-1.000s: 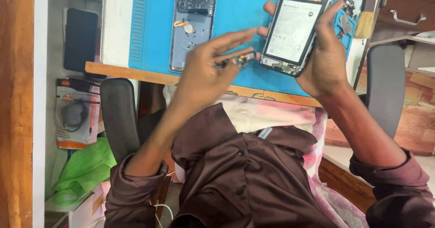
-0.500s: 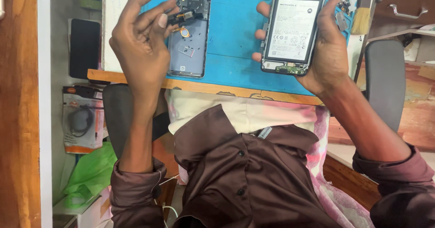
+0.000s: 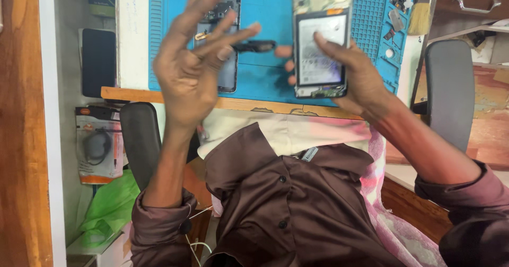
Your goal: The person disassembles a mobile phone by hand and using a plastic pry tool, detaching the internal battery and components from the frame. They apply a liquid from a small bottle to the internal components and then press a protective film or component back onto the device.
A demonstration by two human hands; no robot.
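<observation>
the right hand grips an opened phone (back cover off, its pale battery showing) and holds it over the blue repair mat. the left hand is raised with fingers spread wide, holding nothing that i can make out. behind it a second opened phone lies flat on the mat, with a small dark part just beside it. a brush rests at the mat's right edge.

- Your desk has a wooden front edge and a white top, with a blue work mat on it.
- Black chair armrests flank you; the other is on the right.
- Wooden panel at far left.
- Wooden drawer with a metal handle at top right.
- Even, soft light.
</observation>
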